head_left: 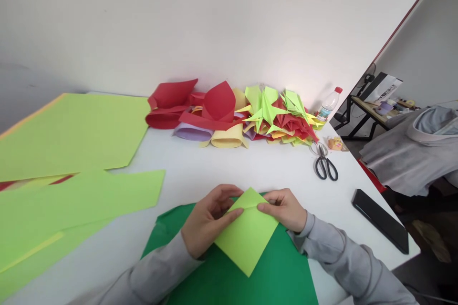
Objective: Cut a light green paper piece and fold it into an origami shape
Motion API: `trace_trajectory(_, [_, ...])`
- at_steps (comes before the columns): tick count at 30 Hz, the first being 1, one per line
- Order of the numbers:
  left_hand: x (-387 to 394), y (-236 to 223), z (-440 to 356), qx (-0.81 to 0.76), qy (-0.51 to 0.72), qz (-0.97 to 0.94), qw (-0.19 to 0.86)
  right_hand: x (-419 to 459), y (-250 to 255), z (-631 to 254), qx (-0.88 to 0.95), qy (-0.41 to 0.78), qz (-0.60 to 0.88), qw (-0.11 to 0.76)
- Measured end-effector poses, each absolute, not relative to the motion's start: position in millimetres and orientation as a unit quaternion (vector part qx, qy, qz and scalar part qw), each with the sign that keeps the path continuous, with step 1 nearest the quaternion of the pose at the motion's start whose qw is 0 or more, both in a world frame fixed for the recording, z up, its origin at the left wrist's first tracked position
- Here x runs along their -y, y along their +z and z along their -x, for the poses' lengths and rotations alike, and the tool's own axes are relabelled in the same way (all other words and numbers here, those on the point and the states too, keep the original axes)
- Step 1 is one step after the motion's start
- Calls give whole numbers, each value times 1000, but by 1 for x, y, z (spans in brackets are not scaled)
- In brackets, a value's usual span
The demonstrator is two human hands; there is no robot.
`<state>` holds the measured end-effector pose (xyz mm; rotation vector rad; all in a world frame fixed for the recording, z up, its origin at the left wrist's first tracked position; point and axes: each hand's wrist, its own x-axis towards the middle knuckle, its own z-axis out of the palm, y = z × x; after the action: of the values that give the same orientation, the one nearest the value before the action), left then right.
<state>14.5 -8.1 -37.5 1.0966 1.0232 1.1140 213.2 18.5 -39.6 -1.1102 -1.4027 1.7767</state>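
Observation:
A square of lime-green paper, turned corner-up like a diamond, is held between my two hands above a dark green sheet. My left hand pinches its left side, thumb on top and fingers behind. From the other side, my right hand pinches it the same way. A faint crease runs across the paper between the two thumbs near the upper corner. The fingers behind the paper are partly hidden.
Large lime-green sheets and cut strips cover the left side. Folded red paper pieces and lime-green folded shapes pile along the wall. Black-handled scissors, a bottle, a wrapped snack and a black phone lie right.

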Motion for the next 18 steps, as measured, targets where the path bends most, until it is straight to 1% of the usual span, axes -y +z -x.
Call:
trace_trajectory(4, [6, -38, -15, -433, 450, -445, 642, -18, -39, -213, 524, 667, 425, 315])
trace_trajectory(7, [5, -41, -15, -437, 440, -445, 646, -17, -39, -211, 524, 671, 421, 314])
trace_trajectory(15, [7, -45, -19, -448, 424, -472, 629, -13, -40, -207, 571, 626, 433, 307])
trace_trajectory(18, [6, -50, -17, -455, 426, -506, 596, -14, -43, -207, 600, 591, 443, 307])
